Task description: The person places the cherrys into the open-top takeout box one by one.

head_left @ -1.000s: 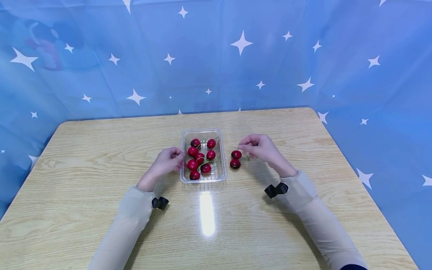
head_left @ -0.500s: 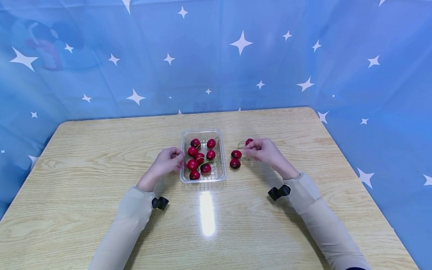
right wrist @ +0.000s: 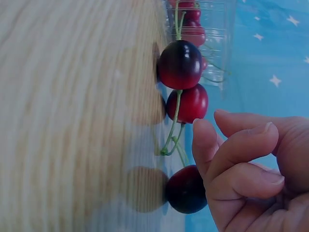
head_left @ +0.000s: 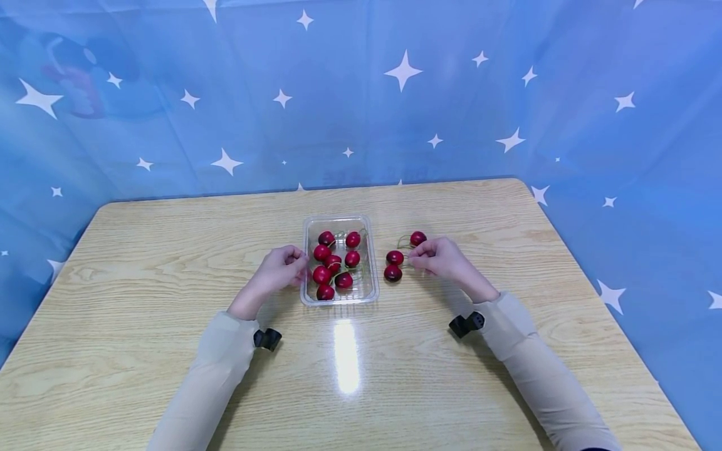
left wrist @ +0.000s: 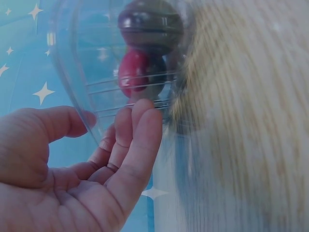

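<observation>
**Eight cherries in a clear container, three loose cherries beside it on the counter**

With the left hand, grasps the container by its left side: thumb at the rim, fingers gently bent against the outer wall. Slants in from the lower left of the head view, palm toward the plastic.

With the right hand, hovers just right of the nearer two loose cherries, forearm angled in from the lower right. Curls the fingers inward, tips of thumb and forefinger close together near the stems. Cannot tell, from either view, about any stem caught between those tips.

Inside the container, fruit mostly toward the left half. Outside, two cherries close together, between container and right hand; a third farther back, just behind the right fingers, its stem pointing left.

Over both forearms, pale sleeves; at each wrist, a black device. Beyond, a blue backdrop with white stars.
</observation>
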The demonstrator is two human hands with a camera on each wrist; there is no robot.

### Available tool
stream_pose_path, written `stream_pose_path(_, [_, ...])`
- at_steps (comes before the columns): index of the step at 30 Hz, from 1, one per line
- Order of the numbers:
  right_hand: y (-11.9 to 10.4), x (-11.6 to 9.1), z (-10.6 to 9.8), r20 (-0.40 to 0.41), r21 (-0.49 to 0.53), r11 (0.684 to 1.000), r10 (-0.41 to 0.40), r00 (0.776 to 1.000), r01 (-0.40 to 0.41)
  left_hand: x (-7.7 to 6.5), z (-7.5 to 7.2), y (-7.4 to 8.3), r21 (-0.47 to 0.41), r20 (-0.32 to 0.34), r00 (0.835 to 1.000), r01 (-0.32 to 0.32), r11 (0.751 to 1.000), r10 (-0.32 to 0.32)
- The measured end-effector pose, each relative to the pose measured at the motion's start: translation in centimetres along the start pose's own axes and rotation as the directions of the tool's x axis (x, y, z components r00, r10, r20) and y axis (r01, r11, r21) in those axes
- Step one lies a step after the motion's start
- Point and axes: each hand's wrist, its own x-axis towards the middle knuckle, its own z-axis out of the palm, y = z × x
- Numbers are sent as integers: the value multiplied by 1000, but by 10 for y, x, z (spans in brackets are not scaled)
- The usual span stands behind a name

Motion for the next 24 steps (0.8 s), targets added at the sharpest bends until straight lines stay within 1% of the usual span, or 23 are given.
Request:
stream_pose_path(7, [4,2,2,-3,-40,999,-28,1000,28,0,0,1,0,2,1000,7,1000,-7])
stream_pose_path(16, [5,4,5,18,-97,995,-22,1000,24,1,-1,1,0,-2,1000,-5,1000,5])
stream_pose_path(20, [4,4,8,24,-125,992,-31,999,34,1,-1,0,-4,4,1000,3,1000,-3])
stream_pose_path(24, [4,5,10,37,-142,990,-15,999,20,1,0,0,-11,10,1000,6,1000,-6])
